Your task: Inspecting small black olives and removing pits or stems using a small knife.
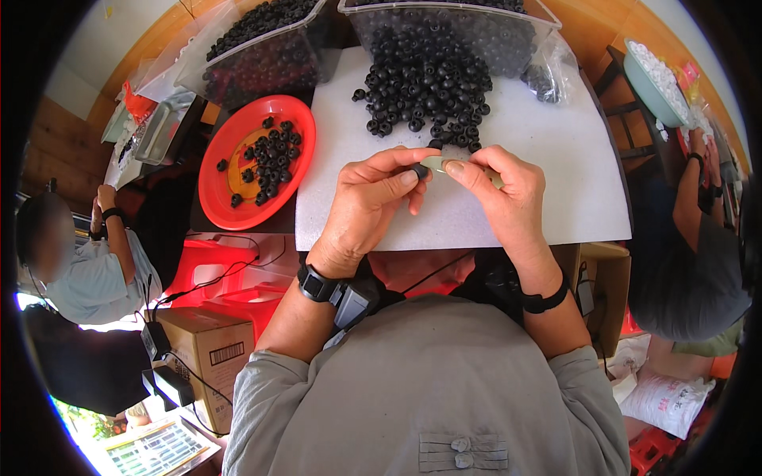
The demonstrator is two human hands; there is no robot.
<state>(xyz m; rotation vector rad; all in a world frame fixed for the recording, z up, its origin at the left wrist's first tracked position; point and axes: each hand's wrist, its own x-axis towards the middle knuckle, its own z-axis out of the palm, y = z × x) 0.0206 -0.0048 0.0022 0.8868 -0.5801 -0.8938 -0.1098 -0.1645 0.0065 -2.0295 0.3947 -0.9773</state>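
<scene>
My left hand point(367, 198) is closed, pinching one round black bead point(420, 170) between thumb and fingertips. Against that bead lies the tip of a small flat blade-like tool point(433, 163), pale and with a greenish handle end. My right hand point(508, 186) grips this tool, thumb pressed along it; its exact kind is partly hidden by the fingers. Just beyond both hands, a heap of black beads with holes point(429, 79) spreads over the white table mat point(341, 159). A red plate point(213, 178) to the left carries a smaller group of the beads.
Two clear plastic bins point(508, 40) point(317, 59) of beads stand at the far edge. A clear bag point(556, 67) lies at the far right of the mat. One person point(103, 254) sits left, another point(690, 262) right. A cardboard box point(198, 357) and cables are at lower left.
</scene>
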